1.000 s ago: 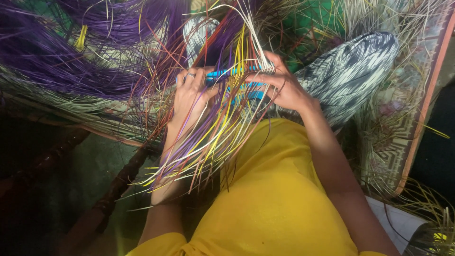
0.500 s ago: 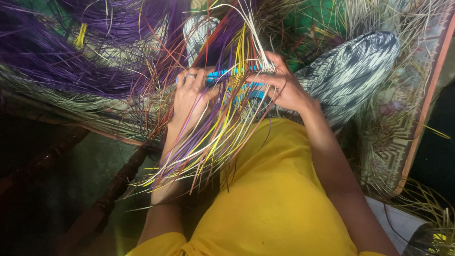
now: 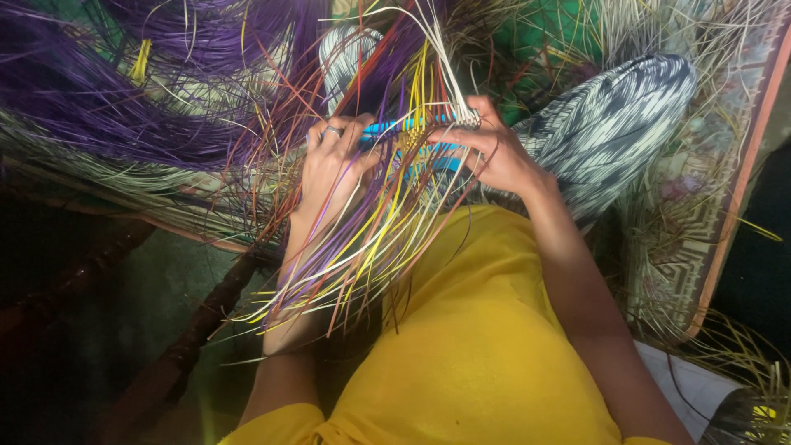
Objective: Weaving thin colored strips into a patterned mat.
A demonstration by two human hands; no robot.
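While both hands pinch coloured strands, their grip clasps a blue frame.

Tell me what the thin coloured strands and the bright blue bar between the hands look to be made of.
Thin coloured strands: likely dyed reed or grass fibre, possibly plastic; stiff, slightly glossy, fanning out straight. Bright blue bar: probably plastic, uniformly coloured and smooth; mostly hidden. Left hand and right hand grip them.

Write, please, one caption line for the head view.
Left hand and right hand weave coloured strands around a blue frame.
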